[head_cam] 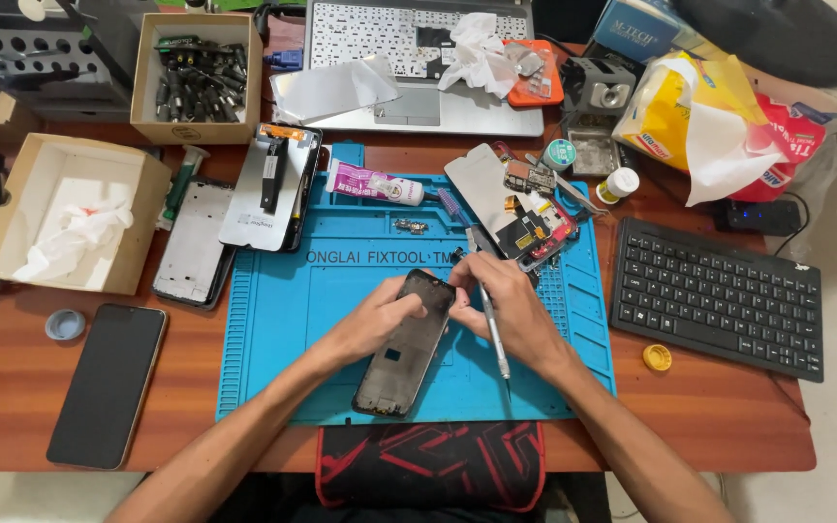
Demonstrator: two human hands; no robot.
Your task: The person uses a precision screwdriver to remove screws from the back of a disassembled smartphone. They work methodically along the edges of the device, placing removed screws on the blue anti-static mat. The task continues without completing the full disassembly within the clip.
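Note:
My left hand (pixel 380 315) rests on a dark phone frame (pixel 401 353) lying on the blue repair mat (pixel 283 291), holding it near its top end. My right hand (pixel 506 305) grips a slim silver tool (pixel 494 334) like a pen, with the shaft pointing back toward me, and its fingers touch the top right corner of the frame. The tool's working tip is hidden by my fingers.
Opened phone parts (pixel 530 218), a glue tube (pixel 375 184) and a screen assembly (pixel 271 189) lie at the mat's far edge. A black phone (pixel 108 383) is at left, a black keyboard (pixel 719 295) at right, boxes (pixel 65 213) and a laptop (pixel 418 58) behind.

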